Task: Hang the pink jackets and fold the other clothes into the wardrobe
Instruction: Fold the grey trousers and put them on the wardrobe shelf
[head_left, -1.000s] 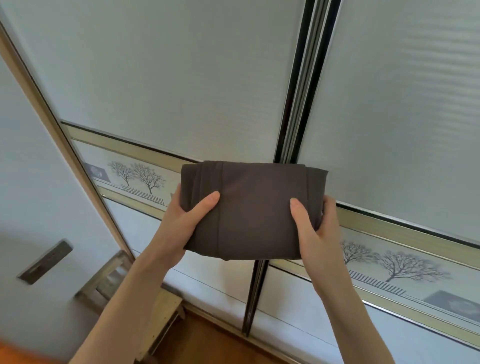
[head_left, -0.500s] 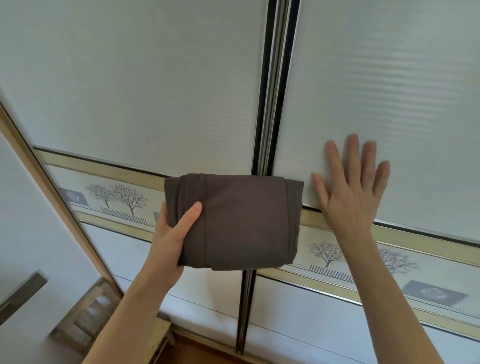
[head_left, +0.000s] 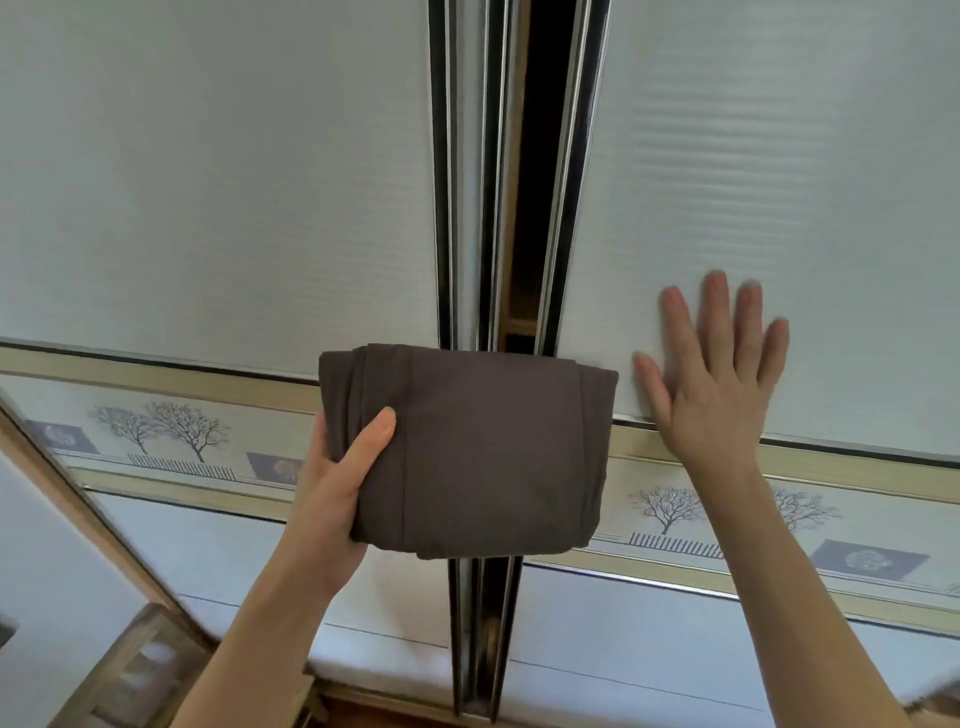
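The left hand (head_left: 332, 483) grips a folded brown garment (head_left: 467, 452) by its left edge, thumb on top and fingers underneath, holding it up in front of the wardrobe where the 2 sliding doors meet. The right hand (head_left: 711, 379) lies flat, fingers straight and spread, pressed against the right door (head_left: 779, 182). A narrow dark gap (head_left: 535, 156) shows beside that door's edge. The left door (head_left: 208, 182) stands shut. A tree-patterned band (head_left: 171, 431) crosses both doors.
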